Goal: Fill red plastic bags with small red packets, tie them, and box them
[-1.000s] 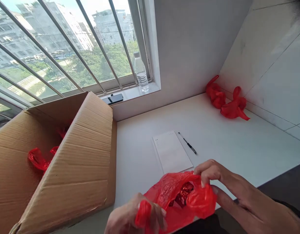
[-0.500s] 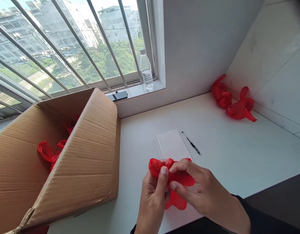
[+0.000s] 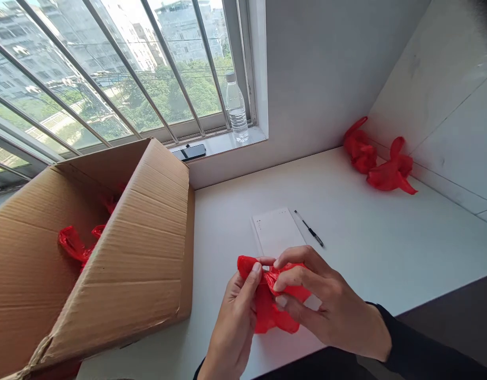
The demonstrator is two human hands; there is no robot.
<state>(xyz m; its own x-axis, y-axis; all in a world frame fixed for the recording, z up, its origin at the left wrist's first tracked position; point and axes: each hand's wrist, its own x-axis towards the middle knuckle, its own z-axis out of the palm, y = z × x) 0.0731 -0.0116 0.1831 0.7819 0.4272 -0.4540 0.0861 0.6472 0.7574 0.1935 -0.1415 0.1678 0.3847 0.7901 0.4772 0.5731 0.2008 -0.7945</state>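
A thin red plastic bag [image 3: 267,311] is held between both hands over the near edge of the white table. My left hand [image 3: 237,309] pinches a gathered part of it between thumb and fingers, and a red tip pokes out above the thumb. On the other side, my right hand [image 3: 314,293] grips the crumpled plastic with thumb and fingertips. The lower part of the bag hangs loose below the hands. Just beyond them lies a white notebook [image 3: 277,229], its near end hidden by the hands, with a black pen [image 3: 308,228] at its right.
A large open cardboard box [image 3: 136,248] stands on the left with red plastic bags [image 3: 75,245] inside. Two knotted red bags [image 3: 391,169] lie in the far right corner of the table [image 3: 227,211]. A water bottle [image 3: 237,113] and a phone [image 3: 191,152] rest on the windowsill.
My right fingers have shifted onto the gathered plastic and now grip it. My left hand has moved slightly left, and the bag has been drawn out between the hands.
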